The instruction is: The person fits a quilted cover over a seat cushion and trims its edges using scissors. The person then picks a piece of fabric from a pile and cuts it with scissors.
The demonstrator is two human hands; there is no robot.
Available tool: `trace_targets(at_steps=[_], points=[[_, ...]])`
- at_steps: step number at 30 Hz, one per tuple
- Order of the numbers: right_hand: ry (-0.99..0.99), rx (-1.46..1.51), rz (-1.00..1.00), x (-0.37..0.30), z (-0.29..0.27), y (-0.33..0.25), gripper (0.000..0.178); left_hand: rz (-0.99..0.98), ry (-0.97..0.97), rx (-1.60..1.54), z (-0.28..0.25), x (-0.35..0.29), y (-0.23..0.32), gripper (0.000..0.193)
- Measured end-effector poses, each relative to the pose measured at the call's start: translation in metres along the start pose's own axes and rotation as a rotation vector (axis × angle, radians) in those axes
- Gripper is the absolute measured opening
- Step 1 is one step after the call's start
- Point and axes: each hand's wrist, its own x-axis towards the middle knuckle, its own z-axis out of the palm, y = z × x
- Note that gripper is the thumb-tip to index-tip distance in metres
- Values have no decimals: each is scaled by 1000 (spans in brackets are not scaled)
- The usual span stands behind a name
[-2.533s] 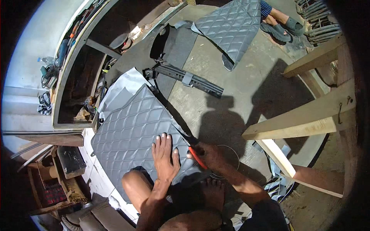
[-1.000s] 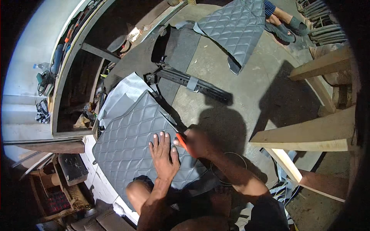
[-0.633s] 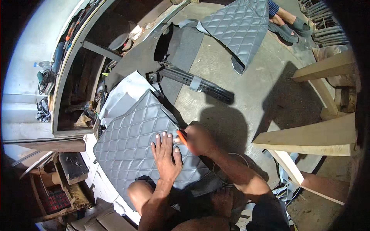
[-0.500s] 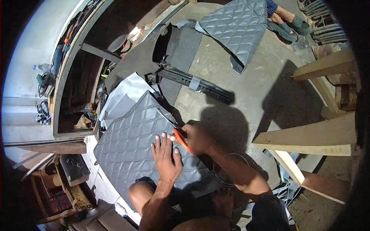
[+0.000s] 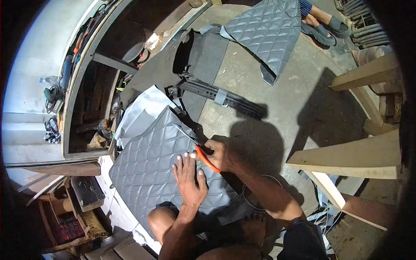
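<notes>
A grey quilted sheet (image 5: 149, 169) with a diamond stitch pattern lies on the concrete floor in front of me. My left hand (image 5: 189, 178) presses flat on it, fingers spread. My right hand (image 5: 220, 154) grips orange-handled scissors (image 5: 197, 147) whose blades point up-left along the sheet's right edge, near its top corner. My bare knee (image 5: 162, 221) rests at the sheet's lower edge.
A pale backing layer (image 5: 138, 115) shows under the sheet's top. A black metal rail (image 5: 221, 97) and dark panel (image 5: 201, 52) lie beyond. Another quilted piece (image 5: 268, 30) lies near a person's sandalled feet (image 5: 323, 21). Wooden beams (image 5: 351, 154) stand right; a cluttered shelf (image 5: 86, 99) is left.
My right hand with the scissors has moved up and left along the sheet's edge. My left hand has stayed flat on the sheet, shifting slightly with it.
</notes>
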Motion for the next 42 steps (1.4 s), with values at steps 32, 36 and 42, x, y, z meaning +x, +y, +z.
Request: trace_targets(at_steps=[32, 36, 42], points=[[11, 14, 104, 29, 8, -21, 52, -12, 8, 137, -13, 76, -61, 58], [-75, 16, 344, 49, 3, -36, 60, -17, -25, 144, -16, 76, -57, 58], [-122, -8, 334, 52, -5, -44, 52, 12, 63, 184, -24, 81, -59, 49]])
